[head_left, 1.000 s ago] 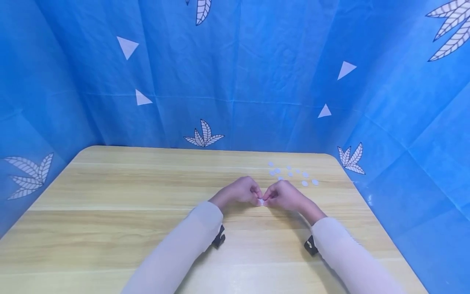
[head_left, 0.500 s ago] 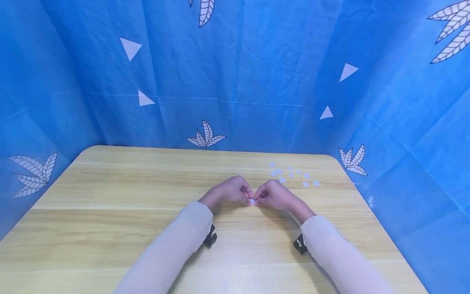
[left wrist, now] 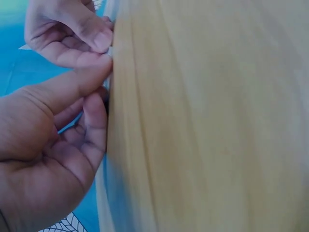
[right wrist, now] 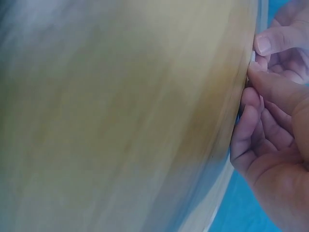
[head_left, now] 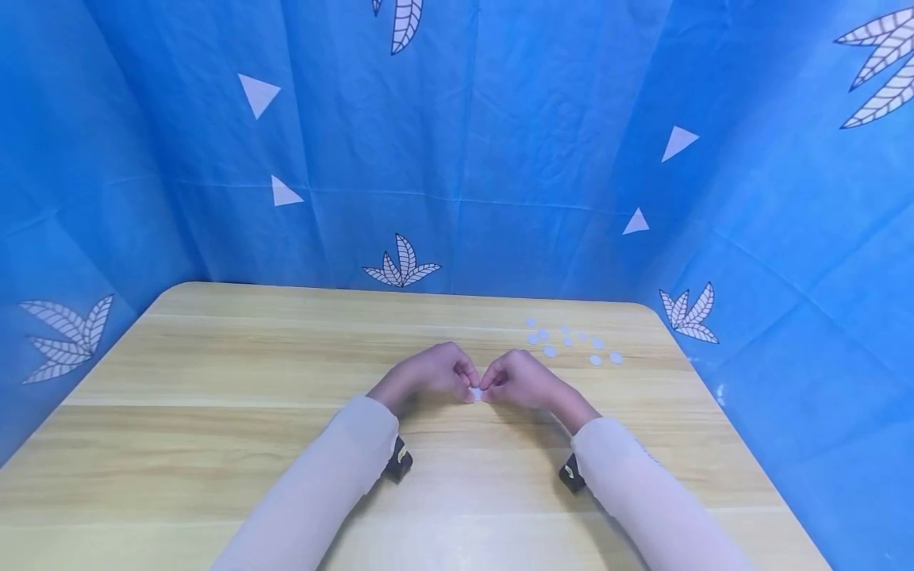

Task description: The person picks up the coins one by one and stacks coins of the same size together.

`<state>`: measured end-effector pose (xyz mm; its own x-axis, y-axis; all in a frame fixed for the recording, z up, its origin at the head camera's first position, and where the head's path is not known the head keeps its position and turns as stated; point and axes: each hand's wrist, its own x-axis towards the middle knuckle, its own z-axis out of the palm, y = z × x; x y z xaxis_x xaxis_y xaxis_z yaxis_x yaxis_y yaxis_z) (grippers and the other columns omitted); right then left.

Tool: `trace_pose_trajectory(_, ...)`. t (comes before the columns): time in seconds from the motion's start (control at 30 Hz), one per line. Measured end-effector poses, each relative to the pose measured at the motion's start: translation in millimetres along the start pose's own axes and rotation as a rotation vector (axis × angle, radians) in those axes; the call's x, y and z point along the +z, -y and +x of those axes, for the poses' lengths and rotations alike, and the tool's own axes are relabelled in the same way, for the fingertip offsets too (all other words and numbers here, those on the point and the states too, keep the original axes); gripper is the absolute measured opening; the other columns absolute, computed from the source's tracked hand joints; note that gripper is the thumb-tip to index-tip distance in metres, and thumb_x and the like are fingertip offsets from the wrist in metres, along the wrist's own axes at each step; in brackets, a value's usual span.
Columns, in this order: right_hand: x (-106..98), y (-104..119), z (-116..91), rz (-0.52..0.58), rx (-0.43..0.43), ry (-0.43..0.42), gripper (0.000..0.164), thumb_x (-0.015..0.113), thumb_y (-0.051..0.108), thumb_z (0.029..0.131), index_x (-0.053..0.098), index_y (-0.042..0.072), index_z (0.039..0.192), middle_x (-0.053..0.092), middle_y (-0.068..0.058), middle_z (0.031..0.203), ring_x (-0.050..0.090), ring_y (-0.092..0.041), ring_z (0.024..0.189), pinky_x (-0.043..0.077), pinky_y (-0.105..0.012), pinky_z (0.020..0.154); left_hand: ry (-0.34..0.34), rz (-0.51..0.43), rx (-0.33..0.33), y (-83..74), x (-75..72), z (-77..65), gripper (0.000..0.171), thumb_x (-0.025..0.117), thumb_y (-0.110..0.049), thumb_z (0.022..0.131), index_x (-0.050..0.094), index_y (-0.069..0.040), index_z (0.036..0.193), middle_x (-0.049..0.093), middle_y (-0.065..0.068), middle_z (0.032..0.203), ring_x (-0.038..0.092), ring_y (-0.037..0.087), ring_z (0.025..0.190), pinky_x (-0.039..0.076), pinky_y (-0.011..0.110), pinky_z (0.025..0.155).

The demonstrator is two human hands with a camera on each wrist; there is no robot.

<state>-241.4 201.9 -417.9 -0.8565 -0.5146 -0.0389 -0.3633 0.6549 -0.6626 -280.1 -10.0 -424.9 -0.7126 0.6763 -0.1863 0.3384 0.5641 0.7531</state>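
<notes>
My left hand (head_left: 437, 369) and right hand (head_left: 524, 379) meet just above the middle of the wooden table (head_left: 286, 373). Between their fingertips sits a small white disc (head_left: 476, 393), pinched from both sides by thumbs and forefingers. In the left wrist view only a sliver of the disc (left wrist: 110, 50) shows between the two hands. The right wrist view likewise catches just its pale edge (right wrist: 252, 56). The fingers cover most of it, and its material cannot be told. Whether it touches the tabletop is unclear.
Several more white discs (head_left: 550, 350) lie scattered flat at the table's back right, beyond my right hand. A blue patterned curtain (head_left: 457, 159) surrounds the table at the back and both sides. A black wrist camera (head_left: 399, 460) hangs under each sleeve.
Both hands have slid left over the table together, keeping the white disc between their fingertips. The scattered discs stay where they were; the head view has shifted slightly.
</notes>
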Motion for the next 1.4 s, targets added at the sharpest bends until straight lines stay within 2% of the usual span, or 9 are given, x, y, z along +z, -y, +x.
trace_pose_trajectory(0.2, 1, -1, 0, 0.012, 0.023, 0.007, 0.006, 0.081, 0.006, 0.086, 0.078, 0.008, 0.090, 0.076, 0.002, 0.086, 0.071, -0.010, 0.081, 0.058, -0.025, 0.077, -0.019, -0.029, 0.027, 2.2, 3.5, -2.7, 0.018, 0.083, -0.010, 0.084, 0.076, -0.012, 0.101, 0.071, -0.004, 0.091, 0.064, 0.015, 0.088, 0.054, 0.032, 0.086)
trace_pose_trajectory(0.4, 3, -1, 2, 0.010, 0.020, 0.008, 0.007, 0.082, 0.005, 0.085, 0.078, 0.008, 0.090, 0.076, 0.001, 0.085, 0.070, -0.010, 0.079, 0.058, -0.024, 0.075, -0.068, -0.045, 0.048, 6.0, 7.6, -5.6, 0.016, 0.083, -0.009, 0.084, 0.077, -0.012, 0.098, 0.071, -0.004, 0.088, 0.064, 0.015, 0.087, 0.053, 0.035, 0.085)
trace_pose_trajectory(0.6, 6, -1, 3, 0.011, 0.018, 0.022, 0.007, 0.081, 0.005, 0.086, 0.078, 0.008, 0.091, 0.076, 0.002, 0.086, 0.071, -0.009, 0.080, 0.058, -0.025, 0.077, -0.098, -0.074, 0.036, 11.4, 11.2, -8.9, 0.017, 0.084, -0.008, 0.081, 0.077, -0.015, 0.095, 0.071, -0.004, 0.087, 0.064, 0.015, 0.086, 0.053, 0.035, 0.084)
trace_pose_trajectory(0.87, 2, -2, 2, -0.020, -0.010, 0.030, 0.007, 0.080, 0.008, 0.088, 0.078, 0.008, 0.094, 0.076, 0.003, 0.088, 0.071, -0.009, 0.083, 0.058, -0.026, 0.078, -0.107, -0.061, 0.045, 12.7, 10.8, -7.0, 0.017, 0.085, -0.011, 0.081, 0.078, -0.016, 0.096, 0.071, -0.005, 0.086, 0.063, 0.015, 0.085, 0.052, 0.034, 0.082)
trace_pose_trajectory(1.07, -7, -1, -1, -0.016, -0.045, 0.054, 0.011, 0.079, 0.010, 0.090, 0.077, 0.004, 0.099, 0.077, -0.002, 0.093, 0.072, -0.012, 0.086, 0.058, -0.027, 0.079, -0.109, -0.053, 0.039, 13.0, 11.0, -7.4, 0.017, 0.086, -0.012, 0.082, 0.078, -0.017, 0.096, 0.071, -0.007, 0.088, 0.063, 0.014, 0.087, 0.052, 0.035, 0.085)
trace_pose_trajectory(1.23, -14, -4, -5, -0.004, -0.030, 0.020, 0.014, 0.078, 0.009, 0.090, 0.076, 0.003, 0.102, 0.077, -0.006, 0.099, 0.073, -0.018, 0.093, 0.058, -0.032, 0.084, -0.110, -0.057, 0.034, 14.9, 12.1, -7.3, 0.016, 0.086, -0.015, 0.082, 0.077, -0.018, 0.096, 0.071, -0.007, 0.088, 0.063, 0.014, 0.087, 0.052, 0.034, 0.084)
trace_pose_trajectory(1.4, -24, -12, -11, 0.005, -0.020, -0.035, 0.017, 0.076, 0.007, 0.092, 0.075, -0.001, 0.107, 0.077, -0.007, 0.100, 0.073, -0.020, 0.093, 0.059, -0.039, 0.087, -0.105, -0.072, 0.038, 15.9, 12.7, -7.3, 0.015, 0.086, -0.014, 0.082, 0.078, -0.018, 0.095, 0.071, -0.006, 0.088, 0.063, 0.015, 0.087, 0.052, 0.033, 0.084)
